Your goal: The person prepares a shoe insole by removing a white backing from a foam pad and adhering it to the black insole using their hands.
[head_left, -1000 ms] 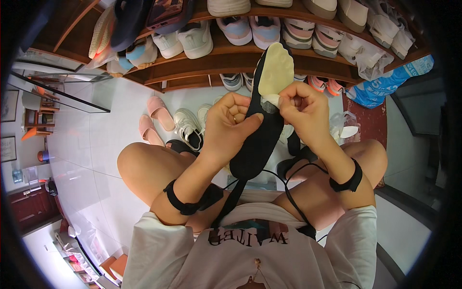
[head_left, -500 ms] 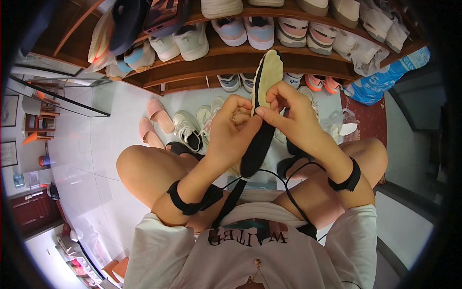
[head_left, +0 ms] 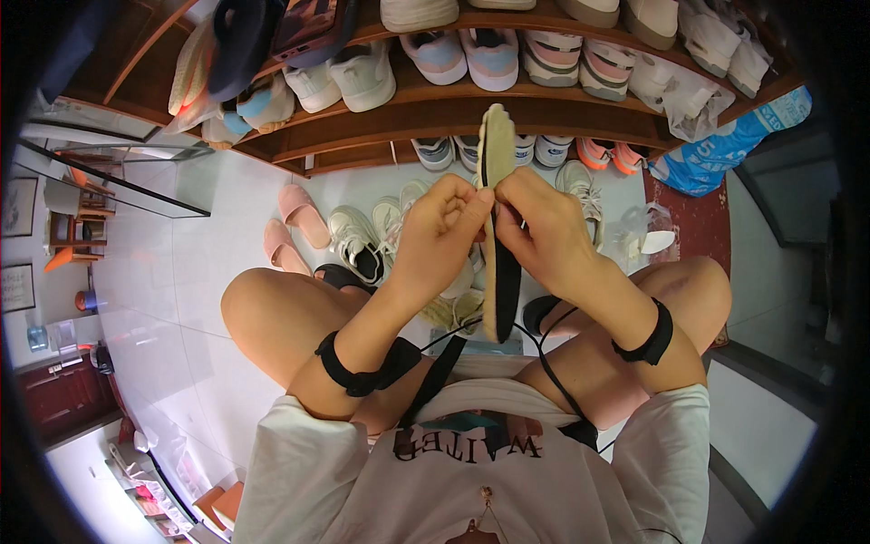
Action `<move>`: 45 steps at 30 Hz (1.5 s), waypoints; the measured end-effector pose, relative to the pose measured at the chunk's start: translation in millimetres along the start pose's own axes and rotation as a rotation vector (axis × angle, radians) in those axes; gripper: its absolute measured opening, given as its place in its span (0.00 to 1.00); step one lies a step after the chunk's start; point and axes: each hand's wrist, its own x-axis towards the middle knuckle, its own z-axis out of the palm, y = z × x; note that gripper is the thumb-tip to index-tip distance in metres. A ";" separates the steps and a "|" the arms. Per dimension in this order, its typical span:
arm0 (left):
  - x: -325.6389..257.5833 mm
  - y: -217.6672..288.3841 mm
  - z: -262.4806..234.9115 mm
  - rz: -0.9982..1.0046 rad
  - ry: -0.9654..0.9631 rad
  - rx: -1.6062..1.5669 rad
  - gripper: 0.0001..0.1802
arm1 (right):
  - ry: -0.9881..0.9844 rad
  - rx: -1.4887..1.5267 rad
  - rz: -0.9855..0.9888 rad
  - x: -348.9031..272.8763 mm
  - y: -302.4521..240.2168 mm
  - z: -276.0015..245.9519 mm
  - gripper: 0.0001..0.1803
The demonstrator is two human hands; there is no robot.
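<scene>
We sit on a white tile floor [head_left: 208,227] facing a wooden shoe rack [head_left: 471,113], our bare knees spread to either side. The rack's shelves hold rows of sneakers [head_left: 458,54] and sandals, with more pairs tucked under the lowest shelf. On the floor ahead lie pink slippers [head_left: 294,227] and white sneakers [head_left: 358,240]; a blue bag [head_left: 725,150] rests on a red mat [head_left: 693,213] to our right. We hold an insole [head_left: 498,236] upright and edge-on between our knees, its beige top end reaching up in front of the rack and its black lower part hanging toward our lap. Our left hand [head_left: 439,240] pinches its left side near the top, fingers curled closed around it. Our right hand [head_left: 544,231] grips the other side, closed likewise, touching the left.
</scene>
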 end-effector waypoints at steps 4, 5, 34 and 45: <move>-0.5 -9.0 -5.3 0.085 -0.005 0.146 0.07 | -0.035 -0.023 -0.032 -0.1 0.2 0.6 0.07; -1.0 -11.6 -6.9 0.117 0.000 0.209 0.07 | -0.020 -0.012 -0.025 -0.1 -1.4 1.3 0.07; 4.6 -8.1 -10.4 0.237 0.048 0.160 0.16 | -0.075 0.042 -0.006 -1.7 -0.7 5.9 0.09; -1.8 -6.3 -13.0 0.424 0.053 0.540 0.25 | -0.188 0.513 0.325 0.6 10.2 5.1 0.07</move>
